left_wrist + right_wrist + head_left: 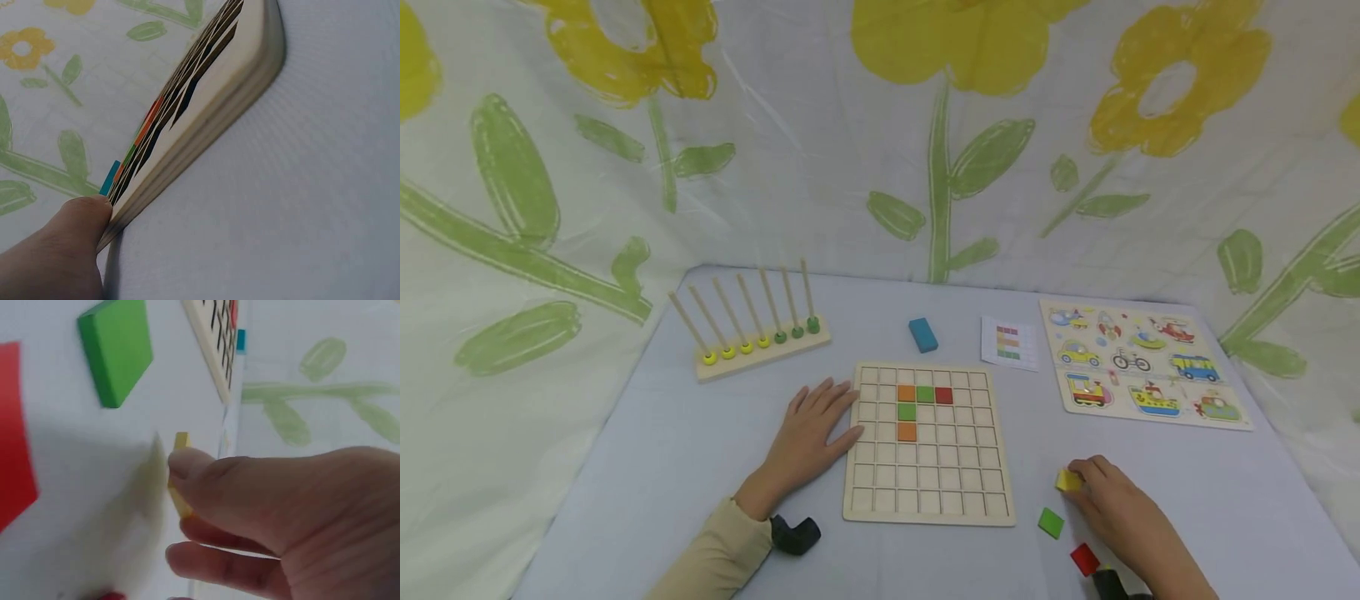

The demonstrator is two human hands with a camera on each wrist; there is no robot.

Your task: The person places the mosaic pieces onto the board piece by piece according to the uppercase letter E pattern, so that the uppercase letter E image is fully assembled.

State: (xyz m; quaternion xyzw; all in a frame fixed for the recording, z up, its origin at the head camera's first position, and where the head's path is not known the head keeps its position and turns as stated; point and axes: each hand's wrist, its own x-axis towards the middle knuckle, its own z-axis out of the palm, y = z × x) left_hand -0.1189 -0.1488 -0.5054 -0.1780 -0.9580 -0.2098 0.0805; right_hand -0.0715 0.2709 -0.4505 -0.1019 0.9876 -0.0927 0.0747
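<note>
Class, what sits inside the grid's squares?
The grid holds two orange tiles, two green tiles and one red tile. Whatever lies beneath them is covered; the left hand hides some of the grid's edge.

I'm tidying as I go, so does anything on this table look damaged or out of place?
Nothing looks damaged or spilled. A loose green tile and red tile lie askew on the table, off to the right of the wooden grid board, whereas its five placed tiles sit squarely in cells. The loose pair may simply be waiting.
</note>
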